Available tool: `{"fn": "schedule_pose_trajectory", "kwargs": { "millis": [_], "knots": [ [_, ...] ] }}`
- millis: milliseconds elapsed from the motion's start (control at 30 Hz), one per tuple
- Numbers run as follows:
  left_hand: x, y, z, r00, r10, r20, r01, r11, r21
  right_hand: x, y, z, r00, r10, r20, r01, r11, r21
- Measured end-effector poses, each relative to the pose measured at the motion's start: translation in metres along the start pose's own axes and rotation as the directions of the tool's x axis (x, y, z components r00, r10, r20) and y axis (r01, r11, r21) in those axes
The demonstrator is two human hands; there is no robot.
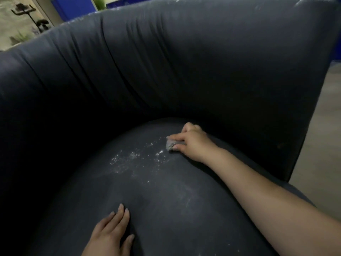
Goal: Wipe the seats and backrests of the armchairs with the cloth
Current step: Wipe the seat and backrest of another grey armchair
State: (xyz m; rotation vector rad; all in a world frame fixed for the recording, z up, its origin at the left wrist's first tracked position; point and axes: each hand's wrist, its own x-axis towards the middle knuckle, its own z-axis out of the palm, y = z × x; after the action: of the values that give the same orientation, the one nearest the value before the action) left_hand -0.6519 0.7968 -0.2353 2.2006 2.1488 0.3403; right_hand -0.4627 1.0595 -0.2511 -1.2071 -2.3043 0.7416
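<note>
My right hand (191, 143) pinches the cloth (170, 145) on the seat (166, 209); left hand (112, 235) rests flat; white specks (132, 157) remain, backrest (166, 71) seemingly unwiped.

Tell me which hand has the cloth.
The right hand, far back on the seat, pinches the grey cloth. The left hand lies flat near the front, holding nothing.

Both forearms were bare, no sleeve reaching the wrists; the left hand (108, 235) and right hand (191, 143) wore no gloves, rings or watch.
</note>
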Motion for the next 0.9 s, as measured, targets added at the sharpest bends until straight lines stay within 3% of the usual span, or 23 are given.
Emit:
{"fn": "schedule_pose_trajectory", "kwargs": {
  "millis": [100,233,433,600,733,900],
  "knots": [
    [0.004,-0.008,0.002,0.996,0.073,0.055,-0.07,0.996,-0.056,0.002,-0.015,0.014,0.974,-0.169,0.149,0.174,0.985,-0.017],
    [0.007,-0.013,-0.004,0.97,0.126,0.208,-0.132,0.991,0.018,0.021,-0.01,0.003,0.99,-0.078,0.117,0.078,0.997,0.001],
    [0.011,-0.023,0.006,0.984,0.172,0.049,-0.177,0.977,0.117,0.016,-0.015,0.018,0.955,-0.223,0.195,0.237,0.97,-0.05],
    [0.004,-0.014,0.004,1.0,0.013,-0.024,-0.011,0.998,0.061,0.04,-0.015,0.007,0.984,-0.118,0.137,0.133,0.985,-0.112],
    [0.0,-0.013,0.008,0.997,-0.08,-0.021,0.082,0.993,0.087,0.027,-0.02,0.02,0.946,-0.258,0.194,0.28,0.956,-0.091],
    [-0.001,-0.011,0.012,0.993,-0.115,-0.04,0.117,0.991,0.068,0.031,-0.021,0.022,0.971,-0.201,0.13,0.216,0.97,-0.109]
  ]
}}
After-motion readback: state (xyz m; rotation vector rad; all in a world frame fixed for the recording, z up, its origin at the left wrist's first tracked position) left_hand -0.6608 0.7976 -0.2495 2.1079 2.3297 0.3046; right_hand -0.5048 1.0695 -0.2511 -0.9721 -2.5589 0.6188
